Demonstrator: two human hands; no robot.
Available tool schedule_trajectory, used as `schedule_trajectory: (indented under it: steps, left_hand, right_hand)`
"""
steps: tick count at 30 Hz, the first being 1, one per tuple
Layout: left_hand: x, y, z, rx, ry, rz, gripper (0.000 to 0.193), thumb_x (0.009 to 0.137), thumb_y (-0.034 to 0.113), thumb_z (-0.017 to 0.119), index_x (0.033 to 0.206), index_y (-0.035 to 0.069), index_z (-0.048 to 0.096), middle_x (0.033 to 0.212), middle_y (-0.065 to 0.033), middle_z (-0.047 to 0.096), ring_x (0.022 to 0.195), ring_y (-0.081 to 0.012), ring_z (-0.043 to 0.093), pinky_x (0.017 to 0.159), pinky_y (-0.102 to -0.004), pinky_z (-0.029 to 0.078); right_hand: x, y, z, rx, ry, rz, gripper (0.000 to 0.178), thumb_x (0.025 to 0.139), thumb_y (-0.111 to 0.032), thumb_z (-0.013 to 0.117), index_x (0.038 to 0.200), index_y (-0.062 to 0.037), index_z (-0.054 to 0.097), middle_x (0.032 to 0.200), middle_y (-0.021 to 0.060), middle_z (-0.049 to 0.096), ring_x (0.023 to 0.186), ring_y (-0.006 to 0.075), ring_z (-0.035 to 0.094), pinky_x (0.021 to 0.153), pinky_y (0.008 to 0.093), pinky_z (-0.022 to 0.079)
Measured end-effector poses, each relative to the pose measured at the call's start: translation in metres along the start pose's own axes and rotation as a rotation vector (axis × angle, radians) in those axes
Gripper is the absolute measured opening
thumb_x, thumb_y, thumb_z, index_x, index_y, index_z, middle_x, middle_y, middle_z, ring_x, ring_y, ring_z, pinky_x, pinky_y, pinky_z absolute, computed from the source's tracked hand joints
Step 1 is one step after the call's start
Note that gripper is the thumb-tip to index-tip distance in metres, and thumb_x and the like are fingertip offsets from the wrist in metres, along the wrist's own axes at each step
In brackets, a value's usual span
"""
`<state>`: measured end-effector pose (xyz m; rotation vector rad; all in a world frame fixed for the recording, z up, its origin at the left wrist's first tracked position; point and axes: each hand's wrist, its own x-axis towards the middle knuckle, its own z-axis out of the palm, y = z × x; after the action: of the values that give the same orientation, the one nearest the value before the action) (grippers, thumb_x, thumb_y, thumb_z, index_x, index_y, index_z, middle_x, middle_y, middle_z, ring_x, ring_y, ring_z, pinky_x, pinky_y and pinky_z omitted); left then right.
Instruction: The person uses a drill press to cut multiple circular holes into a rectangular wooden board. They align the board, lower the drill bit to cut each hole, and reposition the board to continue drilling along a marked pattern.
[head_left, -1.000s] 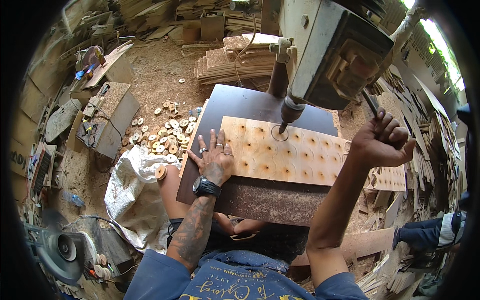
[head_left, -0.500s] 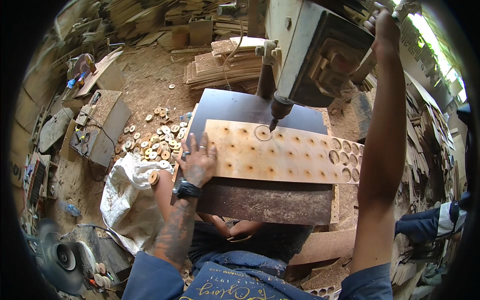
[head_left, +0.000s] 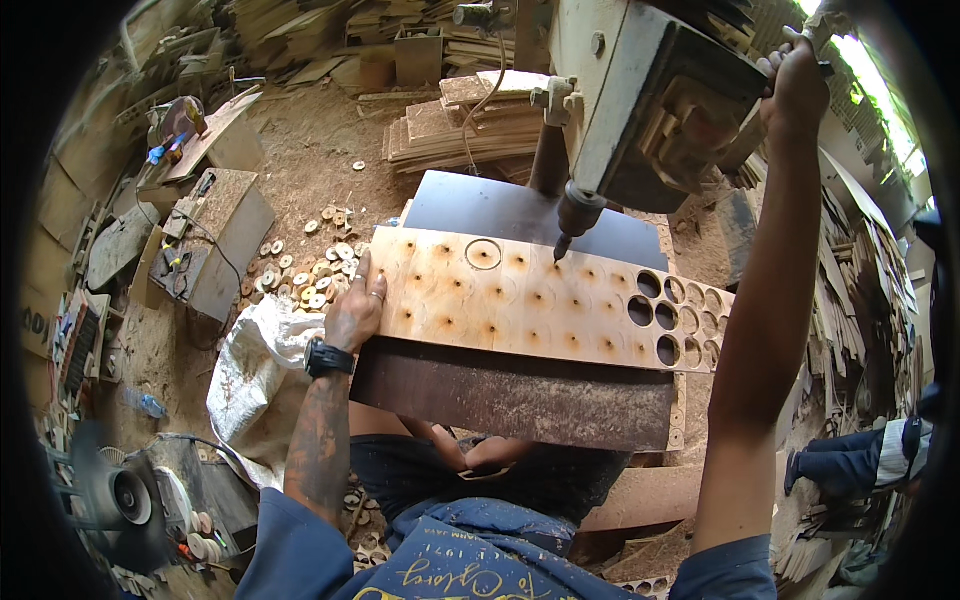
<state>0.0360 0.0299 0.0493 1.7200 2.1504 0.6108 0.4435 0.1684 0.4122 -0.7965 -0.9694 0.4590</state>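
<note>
A long plywood board (head_left: 455, 325) with rows of scorched small holes lies on the dark drill press table (head_left: 515, 400). My left hand (head_left: 357, 312) holds its left end, fingers along the edge. Up at the right, my right hand (head_left: 797, 85) is wrapped round the lever handle (head_left: 826, 28) of the drill press (head_left: 655, 110). Below the chuck (head_left: 580, 207), the drill bit (head_left: 562, 247) points down over the board's far row; whether it touches cannot be told. One ring-shaped groove (head_left: 484, 254) is cut left of the bit. Round cut-outs fill the board's right end.
Many wooden discs (head_left: 315, 280) lie on the dusty floor at left, beside a white sack (head_left: 250, 370). A fan (head_left: 125, 497) stands at lower left. Stacked boards (head_left: 455, 130) lie behind the table. At far right another person's leg (head_left: 840, 460) shows.
The plywood board has slid left under the bit, carrying the ring groove away from it. My left hand has shifted from the board's top to its left end. My right hand stays on the lever.
</note>
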Motion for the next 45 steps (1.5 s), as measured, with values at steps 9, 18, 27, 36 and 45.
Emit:
schedule_trajectory:
  steps: [9, 18, 27, 36, 45]
  left_hand:
    - [0.011, -0.014, 0.005, -0.32, -0.035, 0.044, 0.063, 0.096, 0.043, 0.046, 0.134, -0.007, 0.036, 0.108, -0.032, 0.06, 0.101, -0.0416, 0.061, 0.087, -0.0447, 0.048]
    - [0.009, -0.004, -0.002, -0.217, -0.047, -0.043, 0.058, 0.096, 0.044, 0.045, 0.12, -0.009, 0.047, 0.104, -0.0324, 0.061, 0.099, -0.0452, 0.061, 0.086, -0.047, 0.048]
    - [0.011, 0.015, -0.003, -0.046, 0.01, -0.247, 0.082, 0.065, 0.066, 0.074, 0.106, -0.004, 0.059, 0.093, -0.0198, 0.069, 0.084, -0.026, 0.068, 0.078, -0.0359, 0.053]
    - [0.008, 0.025, -0.007, -0.063, -0.03, -0.243, 0.066, 0.073, 0.063, 0.068, 0.097, 0.002, 0.071, 0.082, -0.0178, 0.07, 0.073, -0.0277, 0.07, 0.069, -0.0373, 0.053]
    - [0.009, 0.018, 0.0, -0.039, 0.003, -0.28, 0.065, 0.072, 0.064, 0.069, 0.092, 0.002, 0.072, 0.078, -0.0169, 0.07, 0.069, -0.0259, 0.069, 0.066, -0.036, 0.053]
  right_hand:
    - [-0.009, -0.004, -0.014, 0.091, -0.068, 0.0, 0.035, 0.091, -0.02, 0.05, 0.06, -0.0167, 0.033, 0.05, -0.0046, 0.024, 0.038, 0.0096, 0.02, 0.037, 0.0276, 0.016]
    - [-0.01, -0.003, -0.006, -0.189, -0.007, -0.138, 0.021, 0.092, -0.022, 0.045, 0.081, -0.0079, 0.032, 0.064, 0.0058, 0.033, 0.044, 0.0161, 0.032, 0.039, 0.0307, 0.028]
    - [-0.121, 0.013, -0.055, 0.384, 0.03, -0.273, 0.043, 0.088, -0.023, 0.045, 0.056, -0.0159, 0.018, 0.048, -0.0019, 0.013, 0.042, 0.011, 0.011, 0.044, 0.0288, 0.017]
    - [-0.161, 0.046, -0.08, 0.535, 0.023, -0.315, 0.043, 0.089, -0.023, 0.04, 0.052, -0.0155, 0.017, 0.046, -0.0005, 0.013, 0.044, 0.0128, 0.013, 0.054, 0.0329, 0.029]
    - [-0.175, 0.064, -0.089, 0.581, 0.017, -0.352, 0.045, 0.094, -0.03, 0.036, 0.054, -0.0144, 0.025, 0.047, -0.0005, 0.016, 0.048, 0.0135, 0.018, 0.063, 0.0355, 0.034]
